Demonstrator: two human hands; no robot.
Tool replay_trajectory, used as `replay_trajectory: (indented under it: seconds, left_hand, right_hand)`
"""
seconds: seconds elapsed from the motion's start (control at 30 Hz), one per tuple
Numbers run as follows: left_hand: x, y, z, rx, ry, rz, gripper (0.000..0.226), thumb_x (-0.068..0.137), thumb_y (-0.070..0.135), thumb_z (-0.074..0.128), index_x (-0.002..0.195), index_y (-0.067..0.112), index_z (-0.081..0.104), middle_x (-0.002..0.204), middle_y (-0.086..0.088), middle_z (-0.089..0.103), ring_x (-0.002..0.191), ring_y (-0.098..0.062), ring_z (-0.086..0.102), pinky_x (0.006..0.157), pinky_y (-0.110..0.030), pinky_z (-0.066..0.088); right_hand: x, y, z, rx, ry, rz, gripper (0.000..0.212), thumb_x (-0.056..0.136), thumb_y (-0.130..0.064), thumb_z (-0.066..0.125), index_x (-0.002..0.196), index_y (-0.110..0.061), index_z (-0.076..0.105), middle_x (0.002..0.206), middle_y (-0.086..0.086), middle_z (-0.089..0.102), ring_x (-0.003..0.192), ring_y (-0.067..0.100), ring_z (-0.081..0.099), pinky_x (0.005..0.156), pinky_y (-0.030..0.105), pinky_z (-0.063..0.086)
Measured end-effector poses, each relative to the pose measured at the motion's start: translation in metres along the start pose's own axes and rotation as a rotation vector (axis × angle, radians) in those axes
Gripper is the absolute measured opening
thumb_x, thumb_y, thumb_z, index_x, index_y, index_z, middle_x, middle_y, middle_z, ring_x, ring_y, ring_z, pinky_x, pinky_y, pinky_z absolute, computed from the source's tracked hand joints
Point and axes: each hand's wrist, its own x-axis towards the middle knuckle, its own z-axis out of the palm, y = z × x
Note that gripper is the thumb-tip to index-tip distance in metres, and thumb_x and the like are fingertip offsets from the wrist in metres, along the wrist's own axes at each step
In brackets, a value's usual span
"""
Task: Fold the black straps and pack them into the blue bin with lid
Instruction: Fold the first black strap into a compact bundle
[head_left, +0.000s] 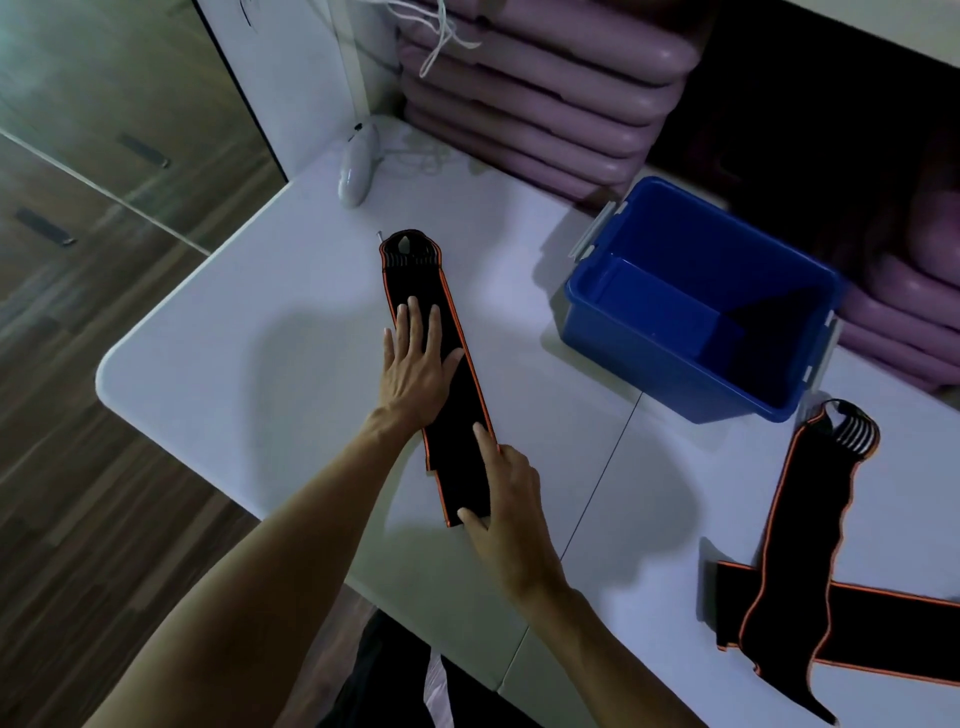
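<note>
A black strap with orange edging (415, 270) lies stretched out on the white table (249, 338), its looped end pointing away from me. My left hand (415, 358) rests flat on the strap's middle, fingers spread. My right hand (506, 499) touches the near end, index finger laid along the strap's right edge and thumb at its end. The blue bin (691, 306) stands to the right with no lid on it and nothing visible inside. Two more black straps (810, 519) lie crossed at the right, near the table's front edge.
A white handheld device (358, 166) with a cord lies at the table's far corner. Stacked purple mats (545, 88) fill the space behind the table and the bin. The table's rounded left corner (111, 374) drops off to wooden floor.
</note>
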Motion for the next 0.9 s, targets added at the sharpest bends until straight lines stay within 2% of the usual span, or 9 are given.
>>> replay_trajectory:
  seconds: [0.13,0.2,0.27,0.3,0.47,0.63,0.73,0.83,0.9]
  left_hand:
    - [0.0,0.0,0.0,-0.013,-0.003,-0.011,0.067,0.1,0.046,0.025,0.152,0.014,-0.002,0.159,-0.013,-0.015,0.146,-0.026,-0.016,0.118,-0.044,-0.007]
    - [0.001,0.0,0.001,-0.012,0.0,-0.009,0.067,0.1,0.046,0.025,0.152,0.013,-0.003,0.159,-0.013,-0.015,0.146,-0.027,-0.017,0.118,-0.045,-0.006]
    - [0.0,0.0,0.002,-0.006,0.004,-0.003,0.067,0.1,0.047,0.025,0.152,0.014,-0.002,0.159,-0.013,-0.014,0.146,-0.026,-0.016,0.118,-0.045,-0.006]
    - [0.0,-0.001,0.003,-0.004,0.007,-0.002,0.067,0.1,0.047,0.025,0.152,0.014,-0.002,0.159,-0.013,-0.014,0.146,-0.026,-0.016,0.118,-0.045,-0.006]
    - [0.001,0.0,0.006,0.011,0.023,-0.007,0.068,0.1,0.047,0.027,0.152,0.014,-0.001,0.16,-0.012,-0.013,0.147,-0.027,-0.015,0.118,-0.045,-0.005]
    - [0.001,-0.002,0.005,0.017,0.032,0.002,0.068,0.1,0.047,0.029,0.152,0.014,0.0,0.16,-0.012,-0.011,0.147,-0.026,-0.013,0.118,-0.045,-0.004]
    - [0.0,-0.001,0.004,0.01,0.025,-0.008,0.068,0.1,0.048,0.028,0.152,0.015,-0.001,0.16,-0.01,-0.012,0.147,-0.025,-0.014,0.118,-0.043,-0.005]
    - [0.001,-0.001,0.004,-0.001,0.018,-0.01,0.068,0.099,0.048,0.027,0.152,0.016,-0.002,0.16,-0.009,-0.013,0.147,-0.024,-0.015,0.118,-0.043,-0.006]
    - [0.0,-0.001,0.003,-0.001,0.021,-0.005,0.068,0.099,0.049,0.027,0.152,0.016,-0.001,0.16,-0.009,-0.013,0.147,-0.023,-0.015,0.118,-0.043,-0.006]
  right_hand:
    - [0.01,0.0,-0.01,0.313,0.079,0.19,0.081,0.086,-0.014,0.07,0.152,-0.03,0.025,0.124,-0.024,0.046,0.121,0.005,0.043,0.093,0.015,0.044]
    - [0.017,0.003,-0.013,0.399,0.129,0.229,0.069,0.087,-0.015,0.07,0.148,-0.022,0.036,0.114,-0.032,0.052,0.112,0.001,0.056,0.092,0.017,0.049]
    - [0.022,0.004,-0.017,0.435,0.139,0.234,0.056,0.089,-0.017,0.07,0.14,-0.021,0.047,0.112,-0.025,0.061,0.107,0.0,0.062,0.095,0.028,0.053]
    - [0.024,0.002,-0.02,0.466,0.119,0.24,0.052,0.089,-0.019,0.069,0.137,-0.021,0.05,0.112,-0.022,0.064,0.107,-0.002,0.062,0.095,0.028,0.053]
    - [0.031,-0.008,-0.027,0.567,0.011,0.312,0.051,0.089,-0.036,0.068,0.135,-0.031,0.047,0.105,-0.03,0.061,0.102,-0.015,0.058,0.078,0.007,0.046]
    - [0.043,-0.01,-0.03,0.564,0.032,0.417,0.043,0.091,-0.022,0.066,0.132,-0.025,0.053,0.103,-0.002,0.069,0.087,0.008,0.067,0.072,0.018,0.055]
    - [0.048,-0.014,-0.038,0.63,0.023,0.488,0.041,0.094,-0.018,0.06,0.133,-0.027,0.05,0.103,0.0,0.07,0.077,0.012,0.069,0.062,0.019,0.053]
    - [0.053,-0.018,-0.041,0.806,-0.005,0.546,0.051,0.096,-0.01,0.054,0.142,-0.026,0.041,0.107,-0.009,0.064,0.086,0.018,0.073,0.074,0.032,0.061]
    - [0.053,-0.019,-0.04,0.884,-0.032,0.569,0.057,0.095,-0.003,0.051,0.146,-0.024,0.037,0.108,0.002,0.066,0.09,0.022,0.073,0.08,0.038,0.061]
